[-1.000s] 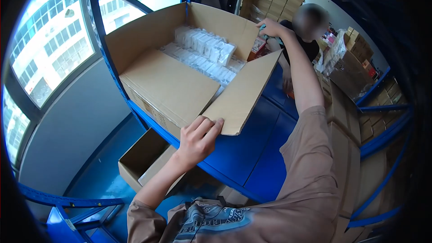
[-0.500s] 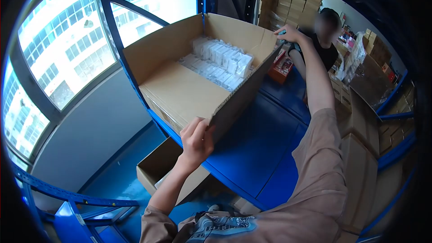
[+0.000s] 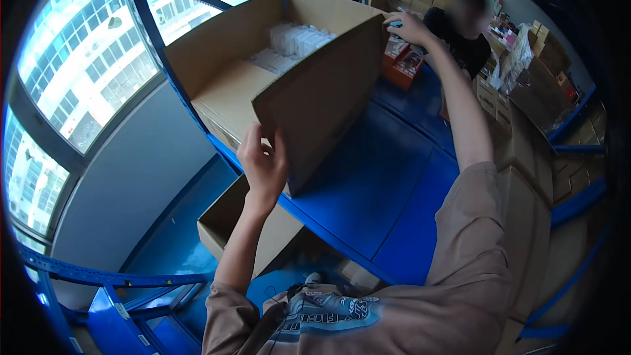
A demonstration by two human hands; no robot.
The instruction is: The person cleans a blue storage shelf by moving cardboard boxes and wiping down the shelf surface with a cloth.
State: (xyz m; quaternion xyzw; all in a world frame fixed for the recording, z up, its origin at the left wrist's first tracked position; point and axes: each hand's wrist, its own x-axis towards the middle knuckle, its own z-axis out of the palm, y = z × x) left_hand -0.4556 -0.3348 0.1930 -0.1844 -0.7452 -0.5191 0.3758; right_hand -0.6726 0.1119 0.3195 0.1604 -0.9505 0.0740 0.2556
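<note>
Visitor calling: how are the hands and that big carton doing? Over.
Left hand at near edge of raised flap on carton; right hand at far corner. Carton open, white packets visible inside. Nothing obvious blocking the flap.

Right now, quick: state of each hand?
Left hand: closed on the upright box flap at its near corner.
Right hand: curled around something small and teal, at the flap's far corner.

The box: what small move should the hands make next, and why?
Probably fold the flap inward: it stands raised, the left hand and right hand are at its two ends, and white packs show uncovered behind it.
</note>
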